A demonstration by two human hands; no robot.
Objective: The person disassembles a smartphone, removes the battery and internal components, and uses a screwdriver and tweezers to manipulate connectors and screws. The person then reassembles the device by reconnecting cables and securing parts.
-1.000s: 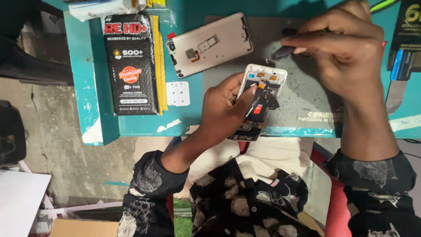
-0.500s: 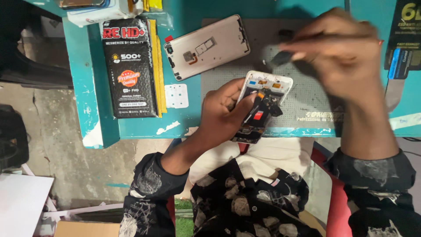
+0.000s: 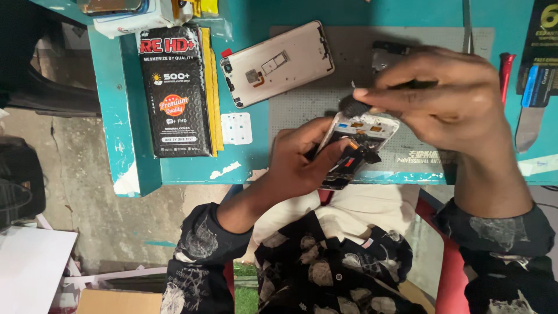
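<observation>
A teal painted surface (image 3: 192, 168), chipped at its near edge, carries a grey work mat (image 3: 349, 64); below it lies bare concrete floor (image 3: 81, 192). On the surface sit a black retail box (image 3: 174, 93), a gold phone back cover (image 3: 278, 63) lying inside-up, a small white sticker sheet (image 3: 236, 128) and a red-handled tool (image 3: 505, 70). The opened phone (image 3: 353, 148) is tilted over the surface's near edge, the left hand (image 3: 296, 163) clasping its lower end with fingers wrapped around it. The right hand (image 3: 442, 99) pinches a small dark brush (image 3: 350, 106), its head touching the phone's upper end.
</observation>
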